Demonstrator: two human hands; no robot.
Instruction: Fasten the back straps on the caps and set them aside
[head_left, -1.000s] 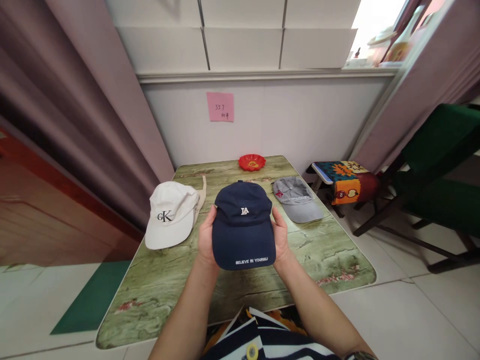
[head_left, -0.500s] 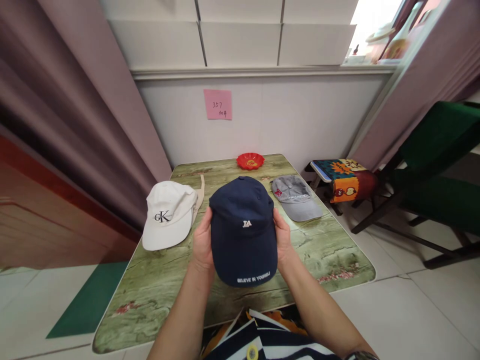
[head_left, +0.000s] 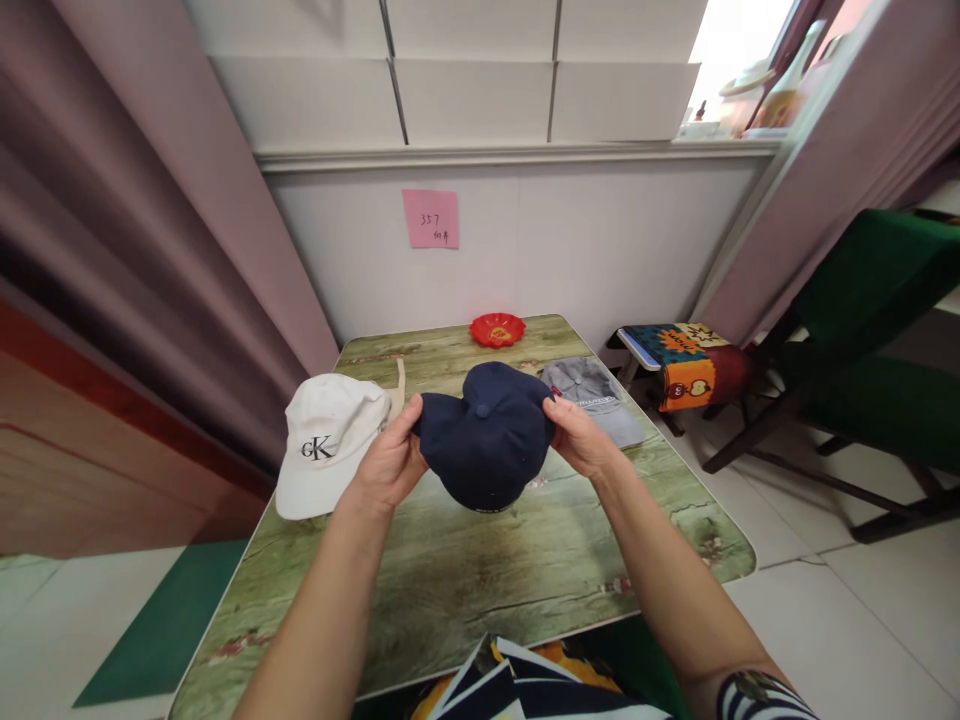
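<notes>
Between both hands I hold a navy baseball cap [head_left: 487,440] above the table, its crown toward me and partly dented. My left hand [head_left: 394,455] pinches the cap's left edge, and my right hand [head_left: 581,435] grips the right edge. The front lettering is mostly turned out of sight. A white cap [head_left: 330,440] with a dark "GK" mark lies to the left of my left hand, on top of a beige item [head_left: 397,385] with a strap. Behind my right hand lies a grey cap [head_left: 589,390], partly covered by that hand.
A red scalloped dish [head_left: 497,329] stands at the back of the green wood-patterned table [head_left: 480,590]. On the wall is a pink note [head_left: 431,219]. To the right are a cloth-covered stool [head_left: 690,365] and a green chair [head_left: 862,380]. Curtains hang on both sides.
The navy cap has tipped so its top faces me and its brim front has gone from view. Both hands have shifted up to the cap's side edges.
</notes>
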